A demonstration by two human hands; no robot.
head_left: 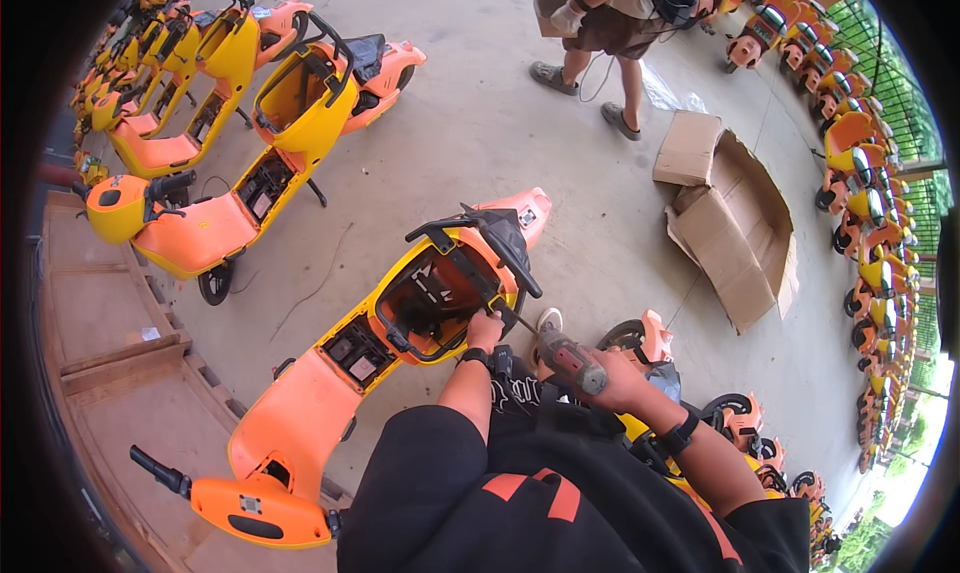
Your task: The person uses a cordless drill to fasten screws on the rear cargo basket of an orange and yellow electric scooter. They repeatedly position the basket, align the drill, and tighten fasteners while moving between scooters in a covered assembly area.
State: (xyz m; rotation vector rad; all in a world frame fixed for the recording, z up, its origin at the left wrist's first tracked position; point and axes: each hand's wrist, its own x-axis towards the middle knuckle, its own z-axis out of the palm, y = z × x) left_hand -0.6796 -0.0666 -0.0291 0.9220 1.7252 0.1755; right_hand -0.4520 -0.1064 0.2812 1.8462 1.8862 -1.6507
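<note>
My right hand (pixel 618 381) is wrapped round a red and grey cordless drill (pixel 572 365). Its long thin bit slants up and left toward the rear rim of an orange and yellow electric scooter (pixel 300 403). At that rim my left hand (pixel 485 331) has its fingers closed beside a black bar near the bit's tip; what they pinch is too small to tell. The scooter's seat bucket (pixel 428 298) gapes uncovered, with dark parts inside. Ahead of it, an opening in the footboard shows a black compartment (pixel 360 351). A black bag (pixel 500 231) lies over the scooter's tail.
A second scooter (pixel 205 223) stands at the left, with more rowed behind it. An opened cardboard box (pixel 735 223) lies on the concrete floor. Another person (pixel 610 33) stands at the far side. Brown wooden panels (pixel 120 323) line the left; scooters line the right fence.
</note>
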